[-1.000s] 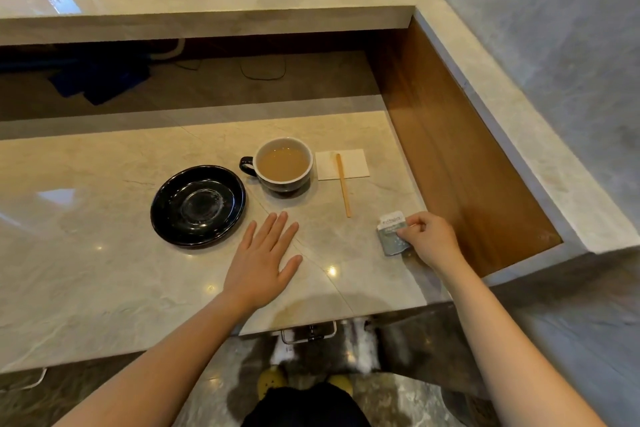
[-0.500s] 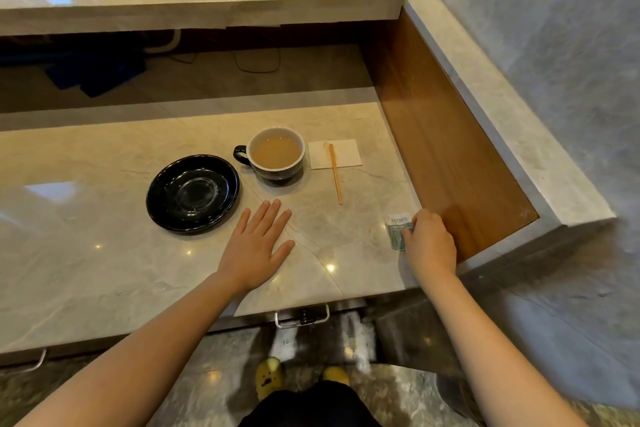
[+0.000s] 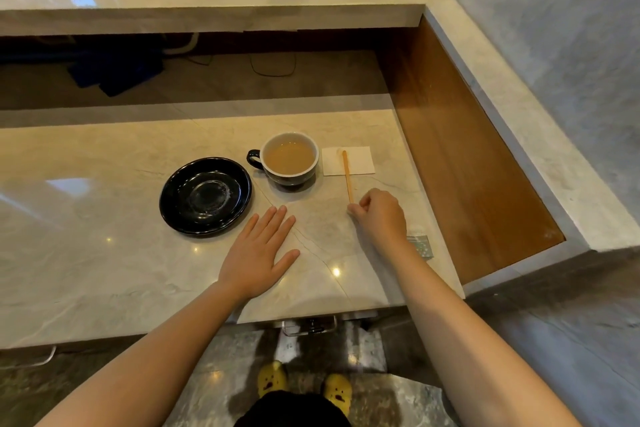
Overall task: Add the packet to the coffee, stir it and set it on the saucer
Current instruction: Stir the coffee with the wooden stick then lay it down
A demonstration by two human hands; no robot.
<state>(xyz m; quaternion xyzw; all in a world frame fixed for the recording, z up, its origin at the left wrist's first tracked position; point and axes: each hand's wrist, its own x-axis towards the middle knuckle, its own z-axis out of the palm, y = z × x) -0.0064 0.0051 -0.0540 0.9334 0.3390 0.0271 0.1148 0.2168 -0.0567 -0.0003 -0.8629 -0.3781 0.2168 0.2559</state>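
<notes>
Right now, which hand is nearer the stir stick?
Right. The right hand has its fingertips at the near end of the stir stick; the left hand lies flat on the counter, clearly apart from it.

I see a pale marble counter (image 3: pixel 104 270). On it sit a black saucer (image 3: pixel 205 196), the coffee cup (image 3: pixel 289 159), a white napkin (image 3: pixel 360 160) under a wooden stirrer (image 3: pixel 347 175), and the packet (image 3: pixel 420 244).

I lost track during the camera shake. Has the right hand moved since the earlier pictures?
Yes. The right hand has left the packet near the counter's right edge and gone forward and left; its fingers now meet the near end of the stirrer, closer to the cup.
</notes>
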